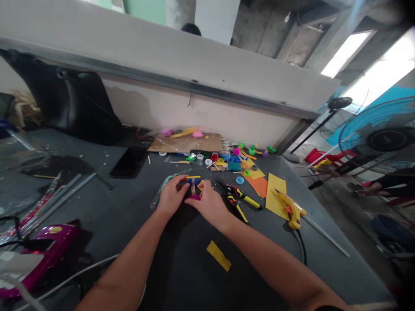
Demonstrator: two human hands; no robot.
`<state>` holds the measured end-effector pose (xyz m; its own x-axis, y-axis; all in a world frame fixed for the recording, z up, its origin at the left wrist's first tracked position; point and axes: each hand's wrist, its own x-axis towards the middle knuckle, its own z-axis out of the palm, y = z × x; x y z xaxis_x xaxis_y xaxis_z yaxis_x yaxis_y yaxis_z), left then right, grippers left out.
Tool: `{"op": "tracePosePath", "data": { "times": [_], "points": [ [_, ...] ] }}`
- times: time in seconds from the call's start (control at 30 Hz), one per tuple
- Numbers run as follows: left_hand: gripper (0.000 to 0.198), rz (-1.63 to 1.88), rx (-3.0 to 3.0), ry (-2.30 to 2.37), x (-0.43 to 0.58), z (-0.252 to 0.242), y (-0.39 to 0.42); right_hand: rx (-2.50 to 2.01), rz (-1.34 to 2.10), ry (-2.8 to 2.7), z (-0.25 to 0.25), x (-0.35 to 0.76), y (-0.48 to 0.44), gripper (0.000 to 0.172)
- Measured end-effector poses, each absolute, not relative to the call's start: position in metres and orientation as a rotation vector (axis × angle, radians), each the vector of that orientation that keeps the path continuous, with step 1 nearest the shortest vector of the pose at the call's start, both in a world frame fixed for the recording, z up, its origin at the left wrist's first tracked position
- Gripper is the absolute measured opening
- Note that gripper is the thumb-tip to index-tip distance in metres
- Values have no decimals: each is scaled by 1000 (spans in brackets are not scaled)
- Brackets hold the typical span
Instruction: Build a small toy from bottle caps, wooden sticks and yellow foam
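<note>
Both my hands meet over the dark table around a small craft model (193, 188). It has pale sticks, a blue part and a yellow strip at its top, and a magenta piece at its base. My left hand (171, 194) pinches it near the blue part. From the other side, my right hand (210, 202) grips it low, by the magenta piece, with a bit of yellow at the fingertips. My fingers partly cover how the parts join. Right of my right hand lie yellow-and-black pliers (248, 198). A crumpled clear plastic bag (162, 190) is beside my left hand.
A yellow glue gun (293, 211) rests on yellow paper (272, 183) at right, its cord trailing forward. Bottle caps, sticks and cardboard (184, 142) spread along the back. A phone (129, 163) and a magenta device (48, 250) are at left. A yellow strip (219, 256) lies in front.
</note>
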<state>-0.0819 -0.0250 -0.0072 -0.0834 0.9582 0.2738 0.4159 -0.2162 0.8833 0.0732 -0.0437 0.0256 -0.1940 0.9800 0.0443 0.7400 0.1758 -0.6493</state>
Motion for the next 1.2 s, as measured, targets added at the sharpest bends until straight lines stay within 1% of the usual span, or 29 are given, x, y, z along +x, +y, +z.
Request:
{"op": "tracePosePath", "data": {
  "times": [0.07,0.2,0.23,0.33,0.43,0.83,1.0,1.1,1.2],
  "points": [
    [29,1295,1627,1471,-82,-9,-24,-1587,666,-1997,31,81,-38,48],
    [28,1328,1609,1447,-81,-11,-23,-1409,493,-2007,47,98,-10,24],
    [28,1334,1616,1453,-81,-11,-23,-1327,468,-2028,49,101,-2,20],
    [27,1354,1647,1479,-79,-6,-24,-1089,465,-2110,48,103,18,21],
    [25,1390,1662,1515,-77,-2,-25,-983,478,-2139,41,99,24,21],
    [17,1573,1859,1659,-78,-1,-27,-1006,487,-2125,30,94,22,10],
    [17,1540,1901,1661,-77,0,-27,-1006,455,-2120,27,93,23,9],
    [21,1519,1814,1641,-77,-3,-26,-1004,435,-2115,27,93,22,9],
    [21,1430,1840,1656,-77,-8,-22,-1007,421,-2119,28,93,20,9]
  ]
}}
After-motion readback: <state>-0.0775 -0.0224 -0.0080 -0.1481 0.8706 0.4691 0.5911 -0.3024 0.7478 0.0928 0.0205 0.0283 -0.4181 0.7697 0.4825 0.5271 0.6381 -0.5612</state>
